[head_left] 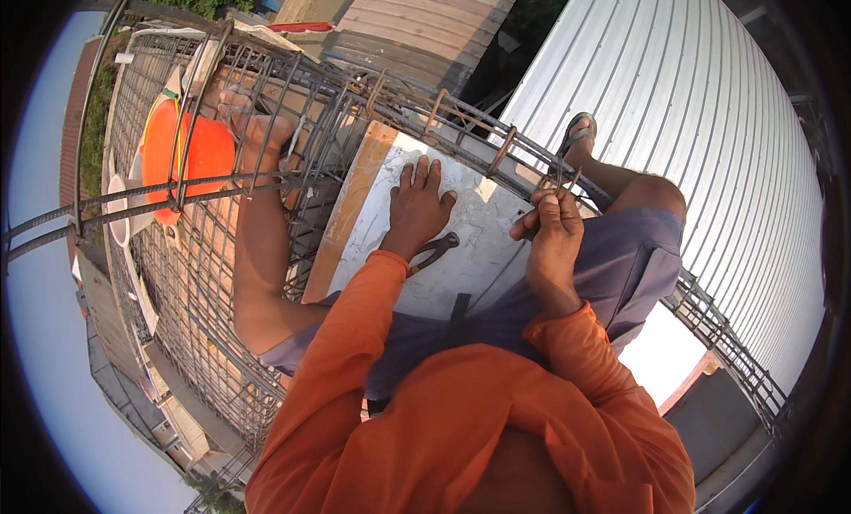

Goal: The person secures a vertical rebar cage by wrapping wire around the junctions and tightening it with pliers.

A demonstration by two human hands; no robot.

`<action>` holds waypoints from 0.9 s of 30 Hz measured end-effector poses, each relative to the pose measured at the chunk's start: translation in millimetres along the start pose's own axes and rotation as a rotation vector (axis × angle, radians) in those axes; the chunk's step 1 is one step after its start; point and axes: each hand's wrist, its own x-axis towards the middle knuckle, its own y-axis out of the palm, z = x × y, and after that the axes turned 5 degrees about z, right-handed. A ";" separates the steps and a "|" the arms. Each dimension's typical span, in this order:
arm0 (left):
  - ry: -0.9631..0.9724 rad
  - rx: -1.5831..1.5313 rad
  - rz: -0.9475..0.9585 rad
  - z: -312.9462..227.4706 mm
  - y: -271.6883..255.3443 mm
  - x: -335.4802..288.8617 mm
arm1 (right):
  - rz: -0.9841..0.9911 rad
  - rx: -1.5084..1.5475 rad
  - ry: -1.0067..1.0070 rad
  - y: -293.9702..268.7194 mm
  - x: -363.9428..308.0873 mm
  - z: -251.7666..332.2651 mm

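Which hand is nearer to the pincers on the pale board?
The left. The left hand is spread over the board, with the pincers just beside its wrist; the right hand is farther off to the right.

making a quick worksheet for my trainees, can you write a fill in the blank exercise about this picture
The left hand lies palm ____ on the board.
The pincers lie nearer the ____ hand.
The sleeves are coloured ____.
The sandal is on the ____ foot.

Missing words: down; left; orange; right.
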 end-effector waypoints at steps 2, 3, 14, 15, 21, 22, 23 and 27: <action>-0.042 0.104 -0.030 -27.0 14.6 4.5 | -0.010 -0.011 0.021 -0.1 1.1 -1.0; -0.011 0.132 0.006 -41.3 22.2 -2.6 | -0.016 0.010 0.007 -0.8 1.3 -1.6; -0.218 -1.446 0.363 -67.7 -53.9 -70.3 | 0.075 -0.024 0.006 -1.0 3.9 -9.7; -0.209 -1.445 0.349 -79.1 -61.4 -74.0 | 0.114 -0.012 0.005 2.6 2.8 -8.7; 0.020 -1.100 0.089 -93.4 -35.1 -83.7 | 0.211 0.073 0.031 5.0 3.1 -9.6; 0.028 -1.097 0.088 -95.9 -36.9 -83.9 | 0.253 0.128 0.058 7.5 2.4 -9.3; -0.023 -1.135 0.061 -99.0 -40.0 -83.9 | 0.252 0.131 0.050 9.5 0.1 -7.9; -0.152 -1.186 0.201 -97.0 -42.5 -81.3 | 0.294 0.181 0.174 11.4 -4.1 0.5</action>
